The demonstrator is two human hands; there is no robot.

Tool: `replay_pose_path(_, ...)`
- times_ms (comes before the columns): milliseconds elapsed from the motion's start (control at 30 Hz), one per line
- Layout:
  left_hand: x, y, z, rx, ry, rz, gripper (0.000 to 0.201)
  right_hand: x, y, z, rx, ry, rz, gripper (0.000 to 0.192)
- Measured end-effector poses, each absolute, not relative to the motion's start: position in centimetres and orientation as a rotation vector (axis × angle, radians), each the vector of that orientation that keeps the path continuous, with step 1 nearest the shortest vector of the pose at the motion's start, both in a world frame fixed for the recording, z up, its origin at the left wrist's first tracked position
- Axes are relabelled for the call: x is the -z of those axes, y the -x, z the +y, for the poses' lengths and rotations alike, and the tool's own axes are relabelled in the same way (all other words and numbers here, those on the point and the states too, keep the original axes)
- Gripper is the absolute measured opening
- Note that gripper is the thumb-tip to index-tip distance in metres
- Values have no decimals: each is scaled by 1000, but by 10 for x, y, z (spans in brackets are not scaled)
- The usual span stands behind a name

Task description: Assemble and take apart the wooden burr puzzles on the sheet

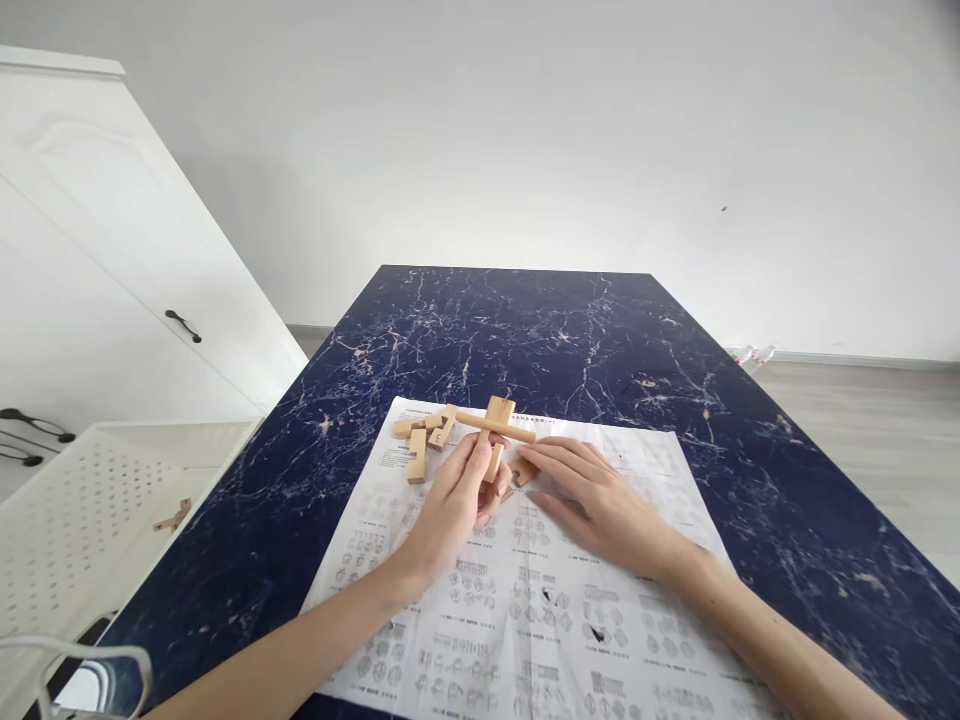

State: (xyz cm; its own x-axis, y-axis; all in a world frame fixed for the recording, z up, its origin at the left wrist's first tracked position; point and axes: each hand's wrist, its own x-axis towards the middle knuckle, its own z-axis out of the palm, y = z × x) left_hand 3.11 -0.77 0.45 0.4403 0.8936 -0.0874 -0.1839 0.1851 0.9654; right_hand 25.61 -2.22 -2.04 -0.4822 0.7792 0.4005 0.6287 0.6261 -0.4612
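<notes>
My left hand (466,478) is closed around two crossed wooden puzzle pieces (491,428), one upright with a mark on its top end, the other lying across it. My right hand (592,490) rests low over the paper with its fingers stretched out, close to the right end of the crosspiece. Beside its fingertips is another notched wooden piece (523,470), partly hidden. Several loose wooden pieces (417,456) lie left of my left hand, some overlapping. Beneath everything is a creased instruction sheet (465,650) printed with small diagrams.
The sheet lies on a dark blue marbled table (510,330). A white perforated chair (67,520) with a small wooden assembly (174,514) on it stands at the left, near a white cabinet (135,220). A white cable (82,645) loops at lower left.
</notes>
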Motion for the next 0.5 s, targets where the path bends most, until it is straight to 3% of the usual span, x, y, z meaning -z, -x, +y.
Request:
replay_pose_path(267, -8, -31, -8, -879, -1162, 822, 35, 16, -256, -22, -467, 1145, -2142, 14)
replay_pose_path(500, -10, -31, -7, -862, -1161, 834, 34, 9, -262, -19, -541, 1249, -1894, 10)
